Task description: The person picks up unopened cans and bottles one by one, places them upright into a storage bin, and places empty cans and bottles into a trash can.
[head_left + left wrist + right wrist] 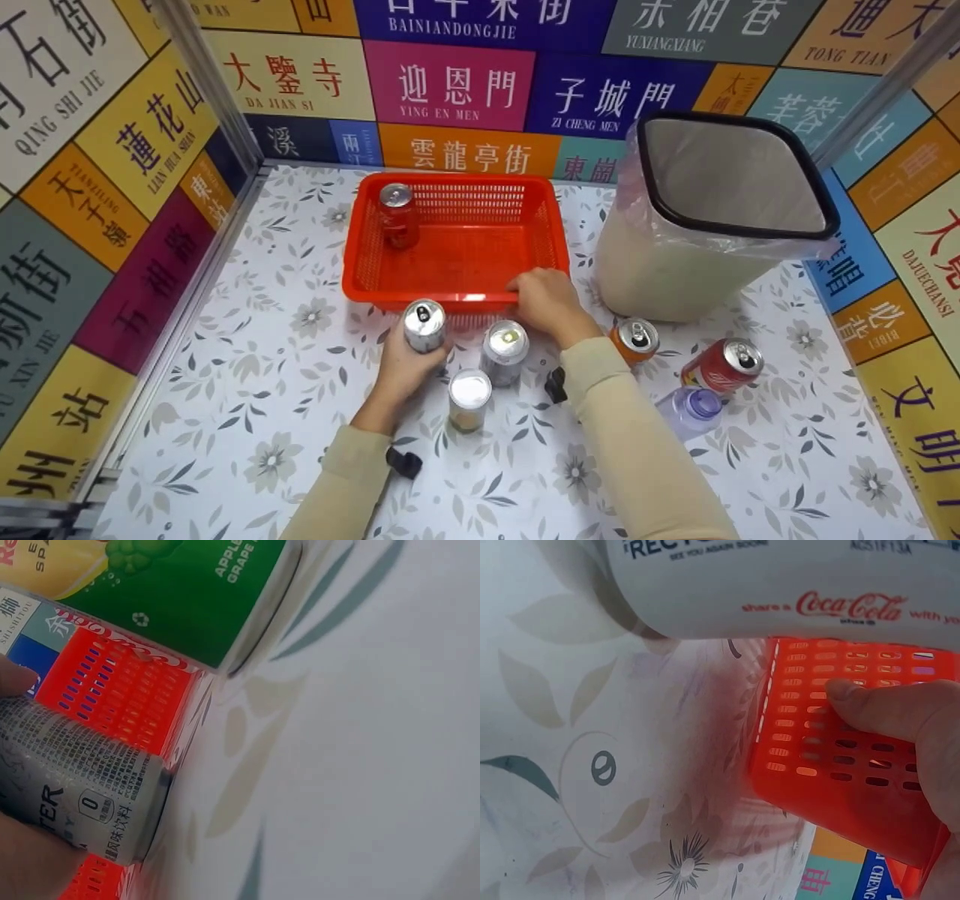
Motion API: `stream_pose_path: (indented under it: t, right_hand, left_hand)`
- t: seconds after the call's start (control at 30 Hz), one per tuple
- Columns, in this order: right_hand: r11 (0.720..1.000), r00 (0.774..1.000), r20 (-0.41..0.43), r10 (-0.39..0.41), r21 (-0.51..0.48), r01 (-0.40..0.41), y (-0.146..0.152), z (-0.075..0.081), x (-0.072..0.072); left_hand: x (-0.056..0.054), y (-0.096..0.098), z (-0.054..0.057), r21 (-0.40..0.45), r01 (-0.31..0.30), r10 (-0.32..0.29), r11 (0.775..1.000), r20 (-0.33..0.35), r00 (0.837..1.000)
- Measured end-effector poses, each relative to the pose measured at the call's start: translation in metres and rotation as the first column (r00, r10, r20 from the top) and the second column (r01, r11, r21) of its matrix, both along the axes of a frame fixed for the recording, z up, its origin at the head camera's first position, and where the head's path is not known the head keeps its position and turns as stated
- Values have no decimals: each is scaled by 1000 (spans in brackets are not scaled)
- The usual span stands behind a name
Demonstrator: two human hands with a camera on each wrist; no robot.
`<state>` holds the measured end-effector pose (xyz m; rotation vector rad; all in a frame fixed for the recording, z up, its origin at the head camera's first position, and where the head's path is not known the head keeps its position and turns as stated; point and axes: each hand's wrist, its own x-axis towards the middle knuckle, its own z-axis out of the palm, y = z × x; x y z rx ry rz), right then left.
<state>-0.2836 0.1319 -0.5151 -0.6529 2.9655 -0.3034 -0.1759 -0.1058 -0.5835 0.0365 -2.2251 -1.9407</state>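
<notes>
My left hand (405,367) grips a silver drink can (424,334) upright, just in front of the red plastic basket (472,259). In the left wrist view, small print covers this silver can (82,780). With its thumb on the outer wall, my right hand (551,300) holds the basket's front rim near the right corner. Between the hands stand a white Coca-Cola can (504,354) and a can with a pale top (470,401), whose green label (180,600) shows in the left wrist view. Inside the basket, at the back left, stands a red can (399,217).
A bin (675,277) lined with a clear bag stands right of the basket. Beside my right forearm are an orange can (634,341), a red Coca-Cola can (724,367) and a purple translucent bottle (690,412). Sign-covered panels (450,90) enclose the flower-patterned table (247,405).
</notes>
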Motion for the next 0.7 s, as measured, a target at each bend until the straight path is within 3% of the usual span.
stream_pose_path:
  t: [0.37,0.7]
  right_hand:
    - [1000,1000,-15,3,13,-3,2,-1,-1]
    - [1000,1000,18,-13,0,13,0,0,-1]
  left_hand:
    - [0,-1,-4,49,16,-16,999,7,1000]
    - [2,-20,-3,79,31,-34,996,31,999]
